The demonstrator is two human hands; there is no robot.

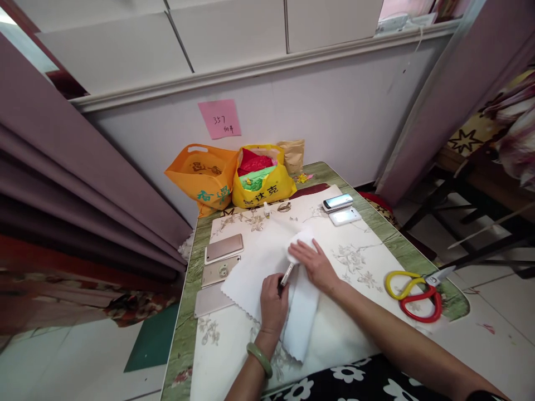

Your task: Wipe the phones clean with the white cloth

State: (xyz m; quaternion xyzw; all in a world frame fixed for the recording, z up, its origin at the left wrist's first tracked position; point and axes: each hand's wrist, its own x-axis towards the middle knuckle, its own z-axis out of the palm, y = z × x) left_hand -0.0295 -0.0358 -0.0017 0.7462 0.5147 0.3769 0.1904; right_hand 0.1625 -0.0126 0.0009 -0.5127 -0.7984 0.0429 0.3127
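Observation:
My left hand point(273, 303) is closed around a phone point(288, 274), which is tilted on edge so that mostly its thin light side shows. Against the phone's far end my right hand point(315, 266) presses a white cloth point(301, 320), with the fingers over a fold of it and the thumb raised at the fold's far side. The cloth has a scalloped edge and spreads over the table under both hands. Left of it lie a rose-coloured phone point(224, 248), a gold phone point(220, 272) and a pale phone point(214, 301) partly under the cloth.
Scissors point(432, 295) with yellow and red handles lie at the table's right. A dark-edged phone point(337, 203) and a white phone point(345, 216) sit at the back right. An orange bag point(204, 178), a filled yellow bag point(265, 189) and a brown paper bag point(293, 156) stand by the wall.

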